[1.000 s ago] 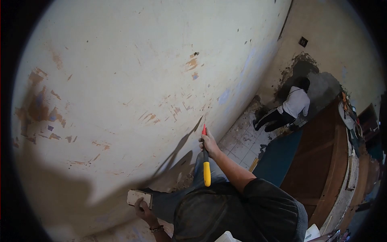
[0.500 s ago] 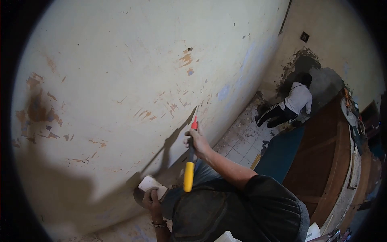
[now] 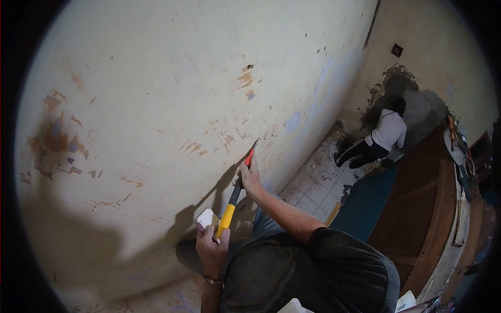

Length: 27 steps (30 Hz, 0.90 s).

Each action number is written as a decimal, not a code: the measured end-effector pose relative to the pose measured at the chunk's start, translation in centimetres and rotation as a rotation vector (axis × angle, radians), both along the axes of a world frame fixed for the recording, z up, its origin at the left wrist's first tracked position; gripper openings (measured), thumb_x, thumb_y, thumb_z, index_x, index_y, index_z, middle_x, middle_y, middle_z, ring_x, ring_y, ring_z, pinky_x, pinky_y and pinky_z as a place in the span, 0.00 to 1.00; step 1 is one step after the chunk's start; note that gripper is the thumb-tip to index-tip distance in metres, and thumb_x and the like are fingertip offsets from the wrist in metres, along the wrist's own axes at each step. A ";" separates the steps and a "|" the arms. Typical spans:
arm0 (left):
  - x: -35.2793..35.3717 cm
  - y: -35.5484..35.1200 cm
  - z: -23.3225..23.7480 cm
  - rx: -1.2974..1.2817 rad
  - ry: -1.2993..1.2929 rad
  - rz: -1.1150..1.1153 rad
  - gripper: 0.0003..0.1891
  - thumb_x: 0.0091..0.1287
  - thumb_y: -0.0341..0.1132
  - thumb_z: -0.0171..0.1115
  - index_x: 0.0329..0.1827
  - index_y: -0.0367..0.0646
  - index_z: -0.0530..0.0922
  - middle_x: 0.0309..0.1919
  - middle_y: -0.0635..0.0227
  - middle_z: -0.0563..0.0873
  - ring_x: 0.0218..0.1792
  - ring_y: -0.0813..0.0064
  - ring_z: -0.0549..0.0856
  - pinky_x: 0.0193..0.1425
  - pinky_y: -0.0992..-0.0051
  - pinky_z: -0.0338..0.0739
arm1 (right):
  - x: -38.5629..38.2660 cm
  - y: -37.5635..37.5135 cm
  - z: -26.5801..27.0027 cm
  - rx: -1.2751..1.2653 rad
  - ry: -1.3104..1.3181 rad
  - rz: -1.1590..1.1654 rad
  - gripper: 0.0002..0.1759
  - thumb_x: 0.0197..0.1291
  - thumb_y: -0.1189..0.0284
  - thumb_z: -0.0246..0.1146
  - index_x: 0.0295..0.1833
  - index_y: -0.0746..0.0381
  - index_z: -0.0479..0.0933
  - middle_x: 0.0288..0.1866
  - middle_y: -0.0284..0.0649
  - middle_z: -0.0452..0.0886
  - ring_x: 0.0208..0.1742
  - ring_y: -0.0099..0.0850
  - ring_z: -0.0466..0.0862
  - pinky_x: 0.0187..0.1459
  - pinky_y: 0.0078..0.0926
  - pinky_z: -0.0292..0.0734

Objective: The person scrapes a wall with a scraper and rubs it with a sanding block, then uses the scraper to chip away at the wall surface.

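My right hand (image 3: 251,178) is closed around the red and black part of a long tool (image 3: 236,192), whose thin tip points up at the scraped wall (image 3: 172,104). The tool's yellow handle end (image 3: 225,220) slants down to my left hand (image 3: 211,250). There my left hand holds a small whitish block (image 3: 206,219), with its fingers also against the yellow end. Brown and orange scrape marks (image 3: 227,140) lie around the tip, which is close to the wall; contact is unclear.
Another person (image 3: 389,130) bends over at the far wall beside a dark damp patch (image 3: 422,107). White floor tiles (image 3: 313,193) run along the wall's foot. Large brown wooden panels (image 3: 407,208) and a blue-green sheet (image 3: 360,203) stand at the right.
My left hand has moved up and right with the block, reaching the yellow end. The tool has tilted, its yellow end swinging left and up. My right hand has shifted slightly.
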State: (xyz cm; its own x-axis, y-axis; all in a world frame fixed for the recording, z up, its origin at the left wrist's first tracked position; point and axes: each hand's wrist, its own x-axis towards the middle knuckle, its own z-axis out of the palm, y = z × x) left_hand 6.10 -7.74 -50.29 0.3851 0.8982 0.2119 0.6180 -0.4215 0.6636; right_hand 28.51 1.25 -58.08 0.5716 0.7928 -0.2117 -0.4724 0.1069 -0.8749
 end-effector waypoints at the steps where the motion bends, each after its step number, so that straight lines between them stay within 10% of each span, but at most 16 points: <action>1: 0.8 0.5 0.1 0.007 -0.007 0.003 0.20 0.57 0.46 0.70 0.37 0.35 0.78 0.35 0.47 0.79 0.35 0.48 0.80 0.39 0.57 0.75 | 0.4 0.3 -0.4 -0.037 -0.015 -0.030 0.42 0.67 0.71 0.49 0.79 0.50 0.34 0.30 0.36 0.70 0.20 0.25 0.72 0.22 0.25 0.79; 27: 5.5 1.4 -0.5 0.068 0.131 -0.135 0.17 0.64 0.44 0.62 0.36 0.35 0.75 0.41 0.41 0.78 0.40 0.43 0.80 0.43 0.55 0.77 | 3.4 0.4 -0.4 -0.058 -0.064 -0.013 0.41 0.66 0.73 0.49 0.79 0.48 0.37 0.29 0.33 0.68 0.23 0.22 0.70 0.21 0.24 0.78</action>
State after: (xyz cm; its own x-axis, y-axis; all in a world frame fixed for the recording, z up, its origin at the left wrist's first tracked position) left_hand 11.61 -6.36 -50.76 0.5293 0.8219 0.2102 0.6320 -0.5474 0.5486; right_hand 31.89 1.69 -58.48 0.5954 0.7728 -0.2199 -0.4139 0.0603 -0.9083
